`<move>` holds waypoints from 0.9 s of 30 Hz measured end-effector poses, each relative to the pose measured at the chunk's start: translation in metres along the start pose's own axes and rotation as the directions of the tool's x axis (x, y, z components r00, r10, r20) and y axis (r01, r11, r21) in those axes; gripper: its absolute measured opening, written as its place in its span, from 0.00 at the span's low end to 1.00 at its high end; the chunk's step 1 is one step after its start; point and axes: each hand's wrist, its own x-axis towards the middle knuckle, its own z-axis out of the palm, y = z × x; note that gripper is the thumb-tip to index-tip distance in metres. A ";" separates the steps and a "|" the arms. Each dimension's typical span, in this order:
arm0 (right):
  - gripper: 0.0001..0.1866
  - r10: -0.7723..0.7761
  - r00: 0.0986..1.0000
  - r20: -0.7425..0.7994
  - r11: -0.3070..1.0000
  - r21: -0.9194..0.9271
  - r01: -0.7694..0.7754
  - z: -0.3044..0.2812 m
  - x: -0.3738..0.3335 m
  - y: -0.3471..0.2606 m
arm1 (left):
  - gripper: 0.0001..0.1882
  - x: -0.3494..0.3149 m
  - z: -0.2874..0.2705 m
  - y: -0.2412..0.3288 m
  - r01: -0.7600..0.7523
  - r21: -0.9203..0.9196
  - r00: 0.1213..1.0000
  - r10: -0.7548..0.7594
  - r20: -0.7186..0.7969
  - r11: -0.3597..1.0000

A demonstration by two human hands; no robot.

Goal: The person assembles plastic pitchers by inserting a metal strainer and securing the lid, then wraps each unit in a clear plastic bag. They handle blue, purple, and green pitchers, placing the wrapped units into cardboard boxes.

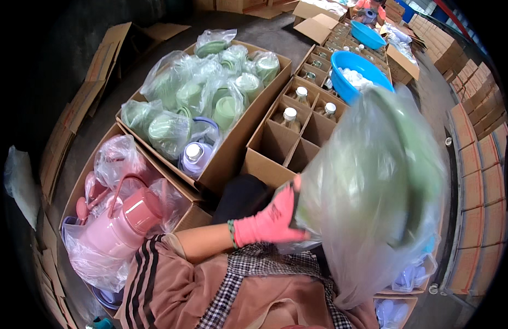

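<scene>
My left hand, in a pink glove, reaches across my body and closes on the lower left side of a green plastic thing in a clear bag. Motion smears this bagged thing, and its exact kind is hard to make out. The bag covers much of the right side, and my right hand does not show. Just beyond my left hand stands a divided carton, where bottles with white caps fill some compartments and others hold nothing.
At the left, a carton holds bagged green containers and a lilac flask. Nearer is a carton with a pink vacuum flask. Blue basins sit on cartons farther off. A co-worker is at the back; stacked cartons line the right.
</scene>
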 end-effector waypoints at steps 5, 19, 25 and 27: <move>0.15 -0.104 0.994 -0.030 0.972 0.208 0.108 -0.066 -0.018 0.011 | 0.31 -0.084 0.026 -0.081 -0.290 0.080 0.720 0.162 0.675 0.954; 0.12 -0.186 0.974 0.132 0.757 0.651 0.057 -0.206 -0.002 0.157 | 0.14 0.161 -0.056 -0.281 -0.213 0.818 0.316 -0.755 0.575 0.534; 0.13 -0.178 0.978 0.112 0.813 0.577 0.082 -0.238 -0.007 0.189 | 0.19 0.122 0.030 -0.446 -0.024 0.861 0.041 -0.860 0.509 0.508; 0.14 -0.012 1.000 0.016 0.783 0.622 -0.001 -0.218 0.005 0.163 | 0.23 0.105 0.034 -0.478 0.099 0.860 -0.107 -0.854 0.509 0.500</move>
